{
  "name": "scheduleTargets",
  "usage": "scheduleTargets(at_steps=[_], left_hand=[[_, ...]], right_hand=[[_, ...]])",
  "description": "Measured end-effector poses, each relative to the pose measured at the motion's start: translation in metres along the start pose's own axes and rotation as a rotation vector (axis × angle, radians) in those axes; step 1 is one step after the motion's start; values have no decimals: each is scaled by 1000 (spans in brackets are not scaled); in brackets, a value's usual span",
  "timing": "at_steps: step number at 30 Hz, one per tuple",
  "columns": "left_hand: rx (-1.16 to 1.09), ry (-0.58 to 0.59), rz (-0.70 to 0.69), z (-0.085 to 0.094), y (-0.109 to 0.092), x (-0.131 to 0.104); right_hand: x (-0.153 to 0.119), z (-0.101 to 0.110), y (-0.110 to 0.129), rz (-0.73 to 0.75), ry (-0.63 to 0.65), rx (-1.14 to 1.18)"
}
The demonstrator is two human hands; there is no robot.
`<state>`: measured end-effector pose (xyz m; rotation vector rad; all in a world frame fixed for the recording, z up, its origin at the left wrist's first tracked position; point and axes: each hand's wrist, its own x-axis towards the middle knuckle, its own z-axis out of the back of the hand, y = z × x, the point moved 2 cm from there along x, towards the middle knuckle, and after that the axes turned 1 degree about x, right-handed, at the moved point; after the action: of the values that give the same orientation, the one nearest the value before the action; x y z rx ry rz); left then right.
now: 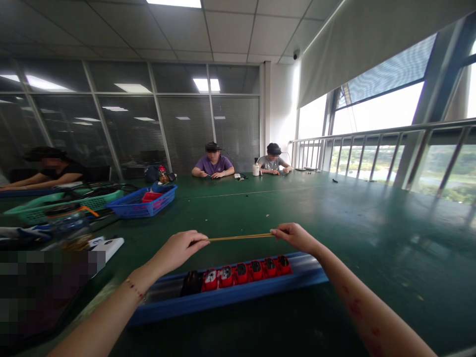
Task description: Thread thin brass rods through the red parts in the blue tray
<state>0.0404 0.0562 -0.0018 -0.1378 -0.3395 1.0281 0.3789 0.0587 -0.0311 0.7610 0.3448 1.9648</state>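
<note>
A thin yellow rubber band (240,238) is stretched taut between my hands, its two strands running almost level. My left hand (185,245) pinches one end; the fingertips of my right hand (295,236) close on the other. Just below the band lies a long blue tray (230,296) with a metallic-looking inner surface. Several red blocks with dark or silvery tops, one of them a red block (241,272), stand in a row inside it. A black block (191,282) sits at the row's left end. Neither hand touches the blocks.
Left on the green table (379,243) are a blue basket (145,206) holding a red box, a green basket (104,201) with cables, a jar (70,225) and a white device (111,248). Several people sit around the table. Railings and windows line the right.
</note>
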Motion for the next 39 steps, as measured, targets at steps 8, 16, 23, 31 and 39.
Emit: scheduleTargets(at_steps=[8, 16, 23, 31, 39], left_hand=[[-297, -68, 165, -2, -1, -42], [-358, -15, 189, -11, -1, -52], [-264, 46, 188, -12, 8, -54], [-248, 110, 152, -17, 7, -57], [-300, 130, 148, -15, 10, -58]], right_hand=[[-33, -2, 16, -12, -59, 82], [-32, -17, 24, -65, -109, 38], [-42, -3, 27, 131, 116, 104], [-45, 2, 13, -4, 122, 387], [-45, -4, 8, 45, 138, 286]])
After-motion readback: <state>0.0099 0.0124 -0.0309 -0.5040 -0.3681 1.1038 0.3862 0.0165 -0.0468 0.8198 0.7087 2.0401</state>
